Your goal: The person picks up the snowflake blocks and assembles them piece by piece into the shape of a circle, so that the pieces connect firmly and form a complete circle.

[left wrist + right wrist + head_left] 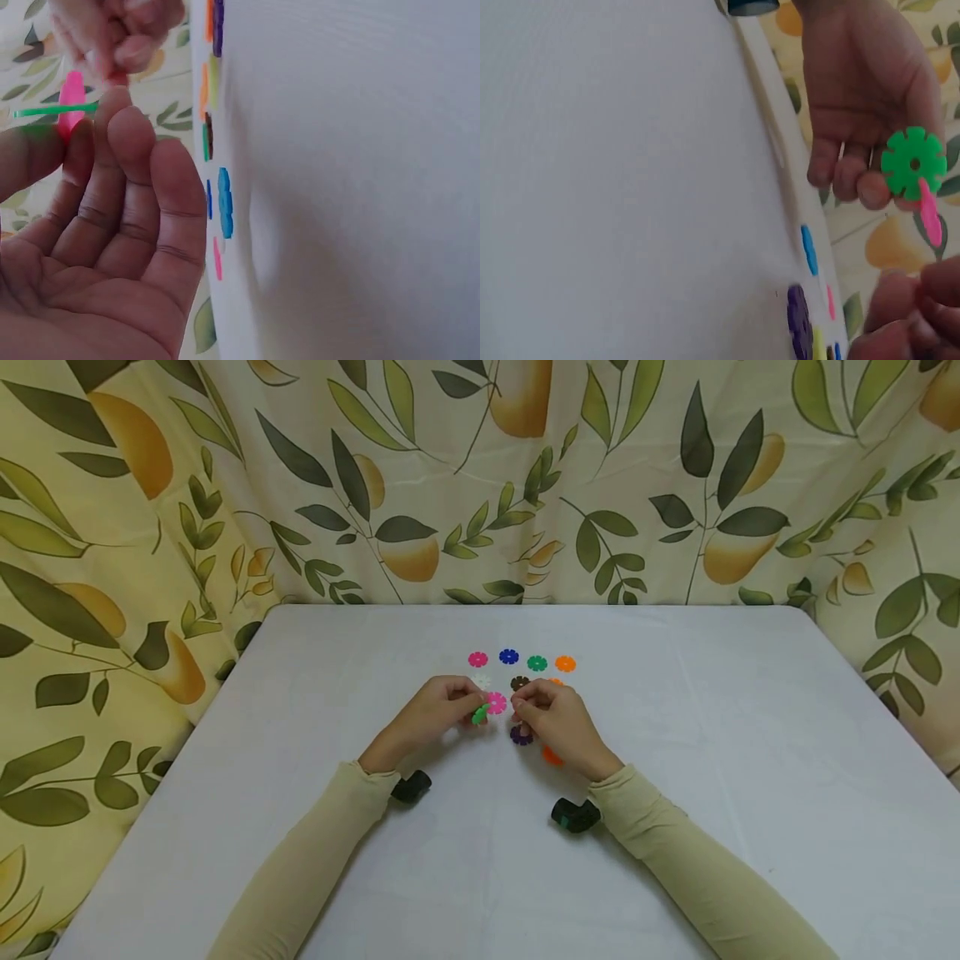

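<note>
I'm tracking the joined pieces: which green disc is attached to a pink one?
The bright green disc, pinched in the left hand and crossed with a pink disc; the darker green disc lies flat on the table.

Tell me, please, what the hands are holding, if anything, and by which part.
The left hand pinches the green disc, apparently by its rim, with a pink disc slotted into it; whether the right hand holds anything cannot be told.
</note>
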Demonstrator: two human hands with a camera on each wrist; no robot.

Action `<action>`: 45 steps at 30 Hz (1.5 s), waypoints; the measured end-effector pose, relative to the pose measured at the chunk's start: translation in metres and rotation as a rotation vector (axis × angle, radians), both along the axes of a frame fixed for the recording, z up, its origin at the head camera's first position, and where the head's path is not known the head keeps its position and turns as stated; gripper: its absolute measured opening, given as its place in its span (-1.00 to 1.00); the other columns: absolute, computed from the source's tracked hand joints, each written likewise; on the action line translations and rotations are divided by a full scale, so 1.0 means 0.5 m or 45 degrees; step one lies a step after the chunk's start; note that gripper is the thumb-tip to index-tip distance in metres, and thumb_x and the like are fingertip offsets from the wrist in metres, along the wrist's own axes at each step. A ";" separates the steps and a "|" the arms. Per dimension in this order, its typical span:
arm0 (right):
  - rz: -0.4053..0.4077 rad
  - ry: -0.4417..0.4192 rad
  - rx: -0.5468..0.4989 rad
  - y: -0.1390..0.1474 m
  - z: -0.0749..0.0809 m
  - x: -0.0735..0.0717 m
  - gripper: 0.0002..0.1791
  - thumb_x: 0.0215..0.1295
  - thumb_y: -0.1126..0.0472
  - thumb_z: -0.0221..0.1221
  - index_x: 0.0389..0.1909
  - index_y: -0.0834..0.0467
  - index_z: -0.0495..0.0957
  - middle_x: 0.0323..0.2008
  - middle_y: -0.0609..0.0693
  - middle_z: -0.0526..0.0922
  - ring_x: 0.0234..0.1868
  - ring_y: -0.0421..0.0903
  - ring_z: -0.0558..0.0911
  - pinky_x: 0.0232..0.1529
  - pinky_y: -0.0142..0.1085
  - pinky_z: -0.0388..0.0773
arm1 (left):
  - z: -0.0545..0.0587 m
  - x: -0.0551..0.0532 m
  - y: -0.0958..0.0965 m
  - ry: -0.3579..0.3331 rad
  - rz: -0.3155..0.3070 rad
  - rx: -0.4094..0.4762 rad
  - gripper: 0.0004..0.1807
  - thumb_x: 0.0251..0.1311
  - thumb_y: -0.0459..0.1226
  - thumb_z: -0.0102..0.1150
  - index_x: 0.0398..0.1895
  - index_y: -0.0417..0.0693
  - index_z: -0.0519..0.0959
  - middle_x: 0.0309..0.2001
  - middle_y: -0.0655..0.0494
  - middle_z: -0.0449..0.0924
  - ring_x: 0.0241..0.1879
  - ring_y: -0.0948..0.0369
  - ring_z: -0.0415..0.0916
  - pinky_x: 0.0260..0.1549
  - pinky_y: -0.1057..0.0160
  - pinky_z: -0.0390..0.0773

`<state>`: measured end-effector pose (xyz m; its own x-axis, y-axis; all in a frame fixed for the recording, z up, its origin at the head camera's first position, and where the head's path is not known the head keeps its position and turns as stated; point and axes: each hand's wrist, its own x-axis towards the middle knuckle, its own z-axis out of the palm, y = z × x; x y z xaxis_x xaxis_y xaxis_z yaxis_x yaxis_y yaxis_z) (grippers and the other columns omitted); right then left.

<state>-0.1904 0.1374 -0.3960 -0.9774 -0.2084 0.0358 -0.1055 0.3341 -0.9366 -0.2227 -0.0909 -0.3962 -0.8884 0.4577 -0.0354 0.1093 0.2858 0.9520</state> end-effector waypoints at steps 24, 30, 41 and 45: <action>0.302 0.160 0.670 0.026 -0.001 -0.013 -0.80 0.31 0.37 0.43 -0.13 0.37 0.67 -0.24 0.11 0.66 -0.16 0.06 0.57 -0.06 -0.06 0.60 | 0.006 0.003 0.004 -0.100 0.036 0.003 -0.79 0.63 -0.26 0.12 0.05 -0.26 0.60 -0.29 0.01 0.67 -0.28 0.09 0.58 -0.18 0.25 0.64; 0.305 0.159 0.663 0.027 -0.001 -0.009 -0.74 0.31 0.39 0.44 -0.13 0.29 0.53 -0.28 0.08 0.61 -0.25 0.02 0.54 -0.18 -0.14 0.54 | 0.002 0.002 0.006 -0.094 0.027 -0.003 -0.80 0.64 -0.26 0.11 0.04 -0.23 0.61 -0.29 0.00 0.67 -0.29 0.09 0.57 -0.20 0.25 0.64; 0.247 0.245 0.497 0.039 0.000 -0.008 -0.87 0.39 0.44 0.36 -0.09 0.31 0.67 -0.31 0.02 0.71 -0.29 -0.03 0.60 -0.20 -0.21 0.60 | -0.002 0.001 0.005 -0.089 0.031 -0.016 -0.80 0.63 -0.25 0.13 0.04 -0.22 0.62 -0.31 0.02 0.66 -0.30 0.10 0.55 -0.24 0.27 0.60; 0.188 0.283 0.388 0.039 0.001 -0.007 -0.94 0.42 0.41 0.35 -0.15 0.28 0.71 -0.28 0.03 0.74 -0.26 0.00 0.62 -0.21 -0.23 0.61 | -0.002 0.000 0.004 -0.084 0.011 -0.006 -0.80 0.62 -0.25 0.13 0.04 -0.23 0.61 -0.33 0.03 0.64 -0.31 0.09 0.54 -0.25 0.27 0.58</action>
